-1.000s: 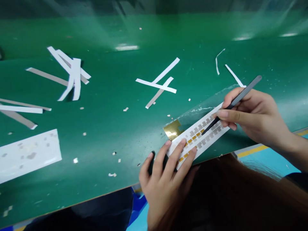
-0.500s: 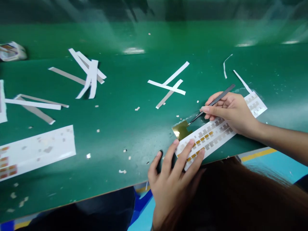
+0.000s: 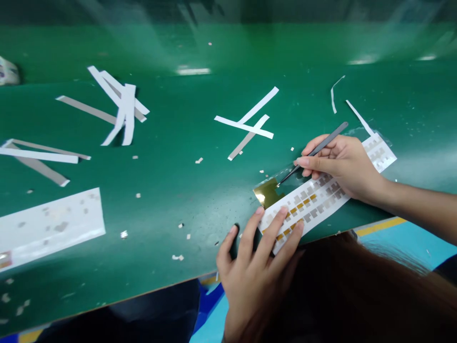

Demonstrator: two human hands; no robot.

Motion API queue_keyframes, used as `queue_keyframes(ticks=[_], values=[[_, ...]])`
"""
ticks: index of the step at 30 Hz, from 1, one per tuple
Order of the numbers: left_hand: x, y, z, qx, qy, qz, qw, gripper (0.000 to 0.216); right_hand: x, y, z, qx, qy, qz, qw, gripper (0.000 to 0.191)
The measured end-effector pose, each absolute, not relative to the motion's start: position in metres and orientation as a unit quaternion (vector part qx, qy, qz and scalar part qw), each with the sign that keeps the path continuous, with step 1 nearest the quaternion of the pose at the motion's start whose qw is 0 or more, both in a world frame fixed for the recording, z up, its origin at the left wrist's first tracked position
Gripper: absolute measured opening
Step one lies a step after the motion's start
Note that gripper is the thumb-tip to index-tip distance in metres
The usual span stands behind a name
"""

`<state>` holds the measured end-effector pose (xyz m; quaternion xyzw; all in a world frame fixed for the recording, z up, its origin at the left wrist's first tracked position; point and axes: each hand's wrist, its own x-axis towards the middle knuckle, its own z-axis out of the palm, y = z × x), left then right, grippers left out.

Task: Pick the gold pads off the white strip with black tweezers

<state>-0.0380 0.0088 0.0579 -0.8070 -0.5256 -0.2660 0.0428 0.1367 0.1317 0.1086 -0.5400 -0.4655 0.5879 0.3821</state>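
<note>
My right hand (image 3: 342,164) pinches dark tweezers (image 3: 314,152), whose tip touches a small gold foil piece (image 3: 267,191) under clear film on the green table. A long white sheet (image 3: 323,193) carrying rows of small grey and orange squares lies slantwise under both hands. My left hand (image 3: 255,257) rests at the table's front edge with its fingers spread flat on the sheet's near end, pressing it down.
The green table (image 3: 178,190) is scattered with white and grey paper strips (image 3: 119,102), a crossed bundle of strips (image 3: 248,125) and tiny paper bits. Another white sheet (image 3: 50,226) lies at the left. A crumpled object (image 3: 7,71) sits at the far left edge.
My right hand moved the tweezers' tip from the sheet's squares leftward to the gold foil piece. The left hand stayed pressed on the sheet. The view shifted slightly.
</note>
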Motion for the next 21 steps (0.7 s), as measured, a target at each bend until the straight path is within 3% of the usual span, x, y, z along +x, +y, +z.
queue_keyframes(ticks=[8, 14, 21], values=[[-0.037, 0.009, 0.058, -0.806, -0.532, -0.255, 0.039, 0.037, 0.14, 0.131, 0.117, -0.506, -0.424, 0.622, 0.42, 0.025], [-0.037, 0.007, 0.058, -0.805, -0.535, -0.255, 0.033, 0.037, 0.16, 0.111, 0.134, -0.462, -0.469, 0.569, 0.492, 0.015], [-0.037, 0.007, 0.057, -0.806, -0.534, -0.252, 0.047, 0.038, 0.178, 0.086, 0.102, -0.481, -0.485, 0.593, 0.426, 0.015]])
